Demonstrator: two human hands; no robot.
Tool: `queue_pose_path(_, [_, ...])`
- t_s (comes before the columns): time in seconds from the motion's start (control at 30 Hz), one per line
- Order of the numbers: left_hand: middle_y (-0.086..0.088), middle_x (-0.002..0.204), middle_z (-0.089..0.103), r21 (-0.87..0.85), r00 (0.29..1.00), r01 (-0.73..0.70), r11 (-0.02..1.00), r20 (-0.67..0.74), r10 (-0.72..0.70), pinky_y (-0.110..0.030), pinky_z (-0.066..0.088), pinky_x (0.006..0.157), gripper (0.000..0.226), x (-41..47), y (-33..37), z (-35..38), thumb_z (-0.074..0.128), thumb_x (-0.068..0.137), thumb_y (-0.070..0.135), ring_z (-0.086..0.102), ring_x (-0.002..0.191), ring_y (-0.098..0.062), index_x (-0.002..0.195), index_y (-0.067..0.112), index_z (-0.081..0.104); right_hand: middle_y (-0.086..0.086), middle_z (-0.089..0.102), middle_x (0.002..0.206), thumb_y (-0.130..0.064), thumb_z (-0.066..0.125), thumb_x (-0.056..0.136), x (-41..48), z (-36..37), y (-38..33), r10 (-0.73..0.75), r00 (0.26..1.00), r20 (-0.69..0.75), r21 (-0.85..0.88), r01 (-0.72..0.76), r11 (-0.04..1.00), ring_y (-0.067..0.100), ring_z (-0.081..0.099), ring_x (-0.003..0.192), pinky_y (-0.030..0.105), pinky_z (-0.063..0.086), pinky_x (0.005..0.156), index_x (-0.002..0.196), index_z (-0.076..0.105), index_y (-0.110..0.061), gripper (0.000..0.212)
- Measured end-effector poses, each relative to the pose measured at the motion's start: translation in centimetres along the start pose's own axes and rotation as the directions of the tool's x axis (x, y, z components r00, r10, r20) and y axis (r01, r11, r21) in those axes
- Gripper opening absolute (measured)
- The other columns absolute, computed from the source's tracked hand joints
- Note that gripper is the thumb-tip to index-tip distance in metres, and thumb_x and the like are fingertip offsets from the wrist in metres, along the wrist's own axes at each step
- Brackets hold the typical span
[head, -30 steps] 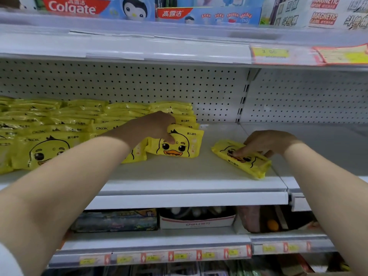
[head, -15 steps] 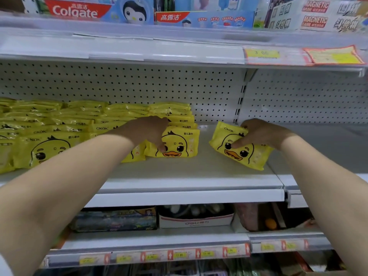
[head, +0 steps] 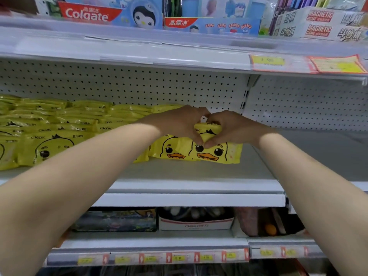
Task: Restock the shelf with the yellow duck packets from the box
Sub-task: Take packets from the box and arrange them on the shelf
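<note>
Yellow duck packets [head: 59,124] lie stacked along the left and middle of the white middle shelf [head: 189,176]. At the right end of the row two packets stand upright, face forward: one packet [head: 171,151] and, overlapping it on the right, the newest packet [head: 219,153]. My left hand [head: 179,124] and my right hand [head: 233,128] meet above them, thumbs touching, fingers curled over the top edge of the newest packet. The box is out of view.
A pegboard back wall [head: 139,90] runs behind the shelf. Bare shelf [head: 318,152] extends right of the divider. Toothpaste boxes [head: 89,14] and magnetic game boxes [head: 318,22] sit on the shelf above. A lower shelf holds a white carton [head: 196,225] and other goods.
My right hand carried its packet left and stood it upright against the end of the row. My left hand shifted right to meet it. The camera moved closer.
</note>
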State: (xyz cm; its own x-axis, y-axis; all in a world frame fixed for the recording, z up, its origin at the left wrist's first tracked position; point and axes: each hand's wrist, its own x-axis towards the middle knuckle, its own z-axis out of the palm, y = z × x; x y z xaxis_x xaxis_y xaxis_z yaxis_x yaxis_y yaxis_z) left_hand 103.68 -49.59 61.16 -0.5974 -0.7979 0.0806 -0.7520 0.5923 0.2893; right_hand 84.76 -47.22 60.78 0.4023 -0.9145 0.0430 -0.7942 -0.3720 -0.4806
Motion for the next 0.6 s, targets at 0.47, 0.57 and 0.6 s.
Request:
queue_pose_path(0.47, [0.007,0.073,0.05,0.112,0.995,0.086,0.99,0.039,-0.091,-0.027,0.03,0.054,0.037,-2.2,-3.8,-0.6,0.085,0.07,0.038,0.046,0.065,-0.008,0.075,0.027,0.05,0.017,0.072,0.085,-0.019,0.087,0.075,1.7,2.4,1.8,-0.044,0.996,-0.076,0.428,0.072,0.901,0.019,0.067,0.075,0.027,0.048,0.064,0.102,0.07,-0.018,0.032])
queue_pose_path(0.57, [0.008,0.086,0.057,0.011,0.993,0.114,0.993,0.039,-0.115,-0.025,0.039,0.062,0.046,-2.8,-4.8,-0.3,0.086,0.068,0.036,0.054,0.078,-0.011,0.1,0.023,0.055,0.017,0.069,0.085,-0.018,0.083,0.08,1.8,2.8,1.7,-0.086,0.994,-0.071,0.468,0.11,0.877,0.021,0.066,0.074,0.032,0.048,0.065,0.109,0.063,-0.023,0.036])
queue_pose_path(0.6, [0.009,0.09,0.058,-0.044,0.992,0.127,0.991,0.034,-0.125,-0.024,0.042,0.065,0.052,-3.0,-5.2,-0.2,0.087,0.068,0.035,0.056,0.081,-0.01,0.106,0.026,0.052,0.016,0.071,0.089,-0.017,0.081,0.081,1.8,2.9,1.7,-0.092,0.993,-0.071,0.479,0.115,0.87,0.026,0.067,0.077,0.039,0.049,0.068,0.11,0.063,-0.024,0.035])
